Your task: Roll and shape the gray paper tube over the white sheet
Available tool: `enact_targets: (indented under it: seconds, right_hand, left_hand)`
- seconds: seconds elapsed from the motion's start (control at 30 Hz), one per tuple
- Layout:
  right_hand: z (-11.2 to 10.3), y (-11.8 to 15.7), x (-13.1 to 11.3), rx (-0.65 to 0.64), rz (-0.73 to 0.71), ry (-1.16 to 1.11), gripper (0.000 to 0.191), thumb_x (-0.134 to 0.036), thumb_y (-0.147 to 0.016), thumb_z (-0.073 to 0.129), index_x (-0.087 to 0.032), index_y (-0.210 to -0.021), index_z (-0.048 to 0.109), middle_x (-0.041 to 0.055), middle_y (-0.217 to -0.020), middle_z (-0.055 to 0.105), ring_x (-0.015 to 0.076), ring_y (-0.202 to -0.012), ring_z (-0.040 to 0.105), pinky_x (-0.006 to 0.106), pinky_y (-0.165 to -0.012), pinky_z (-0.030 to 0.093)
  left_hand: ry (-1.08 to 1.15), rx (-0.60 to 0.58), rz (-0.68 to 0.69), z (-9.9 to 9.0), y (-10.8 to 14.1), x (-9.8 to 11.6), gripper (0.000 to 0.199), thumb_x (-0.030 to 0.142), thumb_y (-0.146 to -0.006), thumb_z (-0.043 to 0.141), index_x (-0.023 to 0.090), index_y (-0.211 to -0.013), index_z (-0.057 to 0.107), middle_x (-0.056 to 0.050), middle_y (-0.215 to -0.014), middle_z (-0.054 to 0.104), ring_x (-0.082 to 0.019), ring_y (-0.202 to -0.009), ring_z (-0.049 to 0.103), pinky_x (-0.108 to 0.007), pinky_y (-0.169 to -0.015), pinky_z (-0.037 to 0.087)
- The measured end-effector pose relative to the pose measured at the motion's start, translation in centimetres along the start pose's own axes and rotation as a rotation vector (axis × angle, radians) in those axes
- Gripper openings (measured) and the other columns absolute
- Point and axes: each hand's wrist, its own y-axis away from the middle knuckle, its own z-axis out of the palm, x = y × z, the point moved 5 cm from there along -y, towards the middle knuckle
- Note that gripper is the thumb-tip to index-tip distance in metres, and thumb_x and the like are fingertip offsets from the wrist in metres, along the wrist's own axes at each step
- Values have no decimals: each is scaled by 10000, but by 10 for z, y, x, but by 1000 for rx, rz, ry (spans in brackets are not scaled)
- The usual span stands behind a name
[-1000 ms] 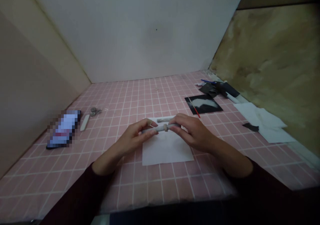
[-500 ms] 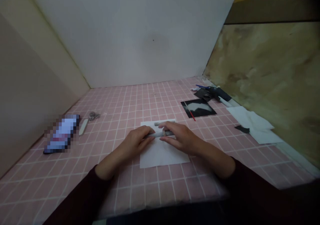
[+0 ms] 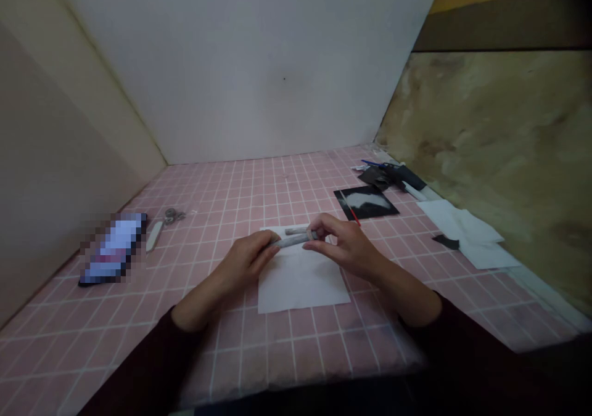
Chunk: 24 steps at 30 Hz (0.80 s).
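A thin grey rolled stick [image 3: 292,241] is held level between my two hands, above a white sheet of paper [image 3: 303,283]. My left hand [image 3: 253,252] is closed on its left end. The fingers of my right hand [image 3: 337,241] pinch its right end, where a small light band [image 3: 310,235] goes round it. A second grey stick [image 3: 296,231] lies just behind, near the sheet's far edge, its right part hidden by my right hand.
Phone [image 3: 115,246], white strip [image 3: 154,236] and scissors [image 3: 172,216] lie left on the pink checked cloth [image 3: 222,206]. Right are a black sheet [image 3: 377,201] with a red-ended stick [image 3: 354,214], dark scraps [image 3: 374,177] and white papers [image 3: 467,231].
My right hand has drawn its fingertips together at the stick's right end, with the light band now farther right. My left hand has shifted slightly left, leaving more of the stick showing.
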Motion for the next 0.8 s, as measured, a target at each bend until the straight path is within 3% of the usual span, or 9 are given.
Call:
enact_targets:
  seconds: [0.2, 0.4, 0.63, 0.8]
  right_hand:
    - [14, 2, -6, -137, -68, 70, 158, -276, -857, 723, -189, -910, 602, -6, -805, 639, 138, -726, 589, 255, -676, 435]
    - [-14, -3, -6, -3, -79, 14, 116, -240, -870, 709, -187, -910, 614, -10, -795, 638, 121, -721, 593, 241, -691, 464]
    - [-12, 0, -15, -8, -147, 78, 131, -240, -867, 719, -179, -910, 611, -9, -787, 626, 121, -720, 589, 246, -690, 459]
    - [-13, 0, -12, -60, -74, 1, 142, -263, -873, 709, -196, -950, 611, -1, -836, 667, 131, -759, 616, 252, -714, 477]
  left_hand:
    - [103, -111, -3, 9, 1, 5, 280, 348, -992, 445, 158, -844, 588, 13, -707, 523, -122, -639, 467, -248, -603, 342]
    - [210, -79, -73, -5, 2, 1, 286, 365, -982, 452, 159, -807, 545, 27, -696, 465, -111, -631, 427, -244, -588, 321]
    - [410, -198, -97, 0, 2, 0, 363, 416, -987, 451, 158, -740, 517, 26, -695, 464, -104, -636, 431, -244, -604, 345]
    - [423, -233, -120, -5, 3, -1, 332, 417, -976, 470, 150, -820, 592, 24, -681, 490, -106, -621, 458, -238, -577, 347]
